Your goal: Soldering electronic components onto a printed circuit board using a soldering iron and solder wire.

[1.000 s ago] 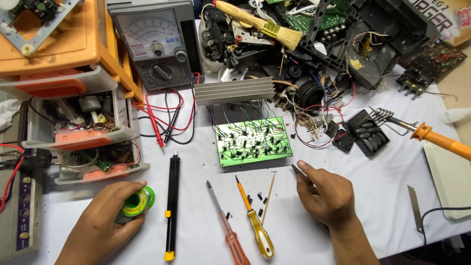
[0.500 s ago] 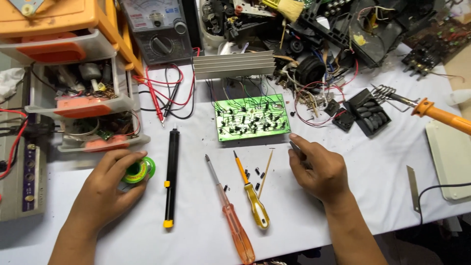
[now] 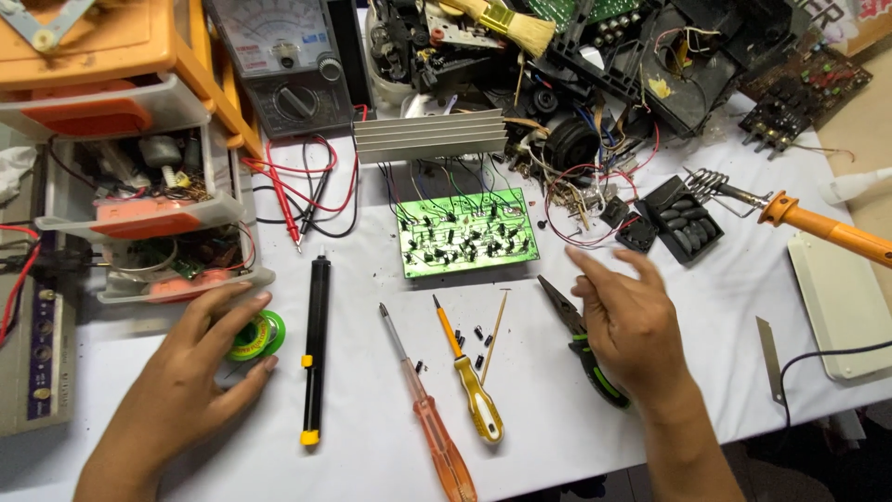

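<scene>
At lower left of the frame, a green solder spool (image 3: 253,336) is covered by the left hand (image 3: 190,372), fingers curled loosely around it. It is judged light and rigid, best gripped by its rim. The right hand (image 3: 632,325) is held open, empty, above the pliers (image 3: 583,344).

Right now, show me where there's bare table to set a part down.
Free: white table between the right hand and the soldering iron; also the strip between the black desoldering pump and the red screwdriver. Crowded: the back edge, behind the green circuit board.
</scene>
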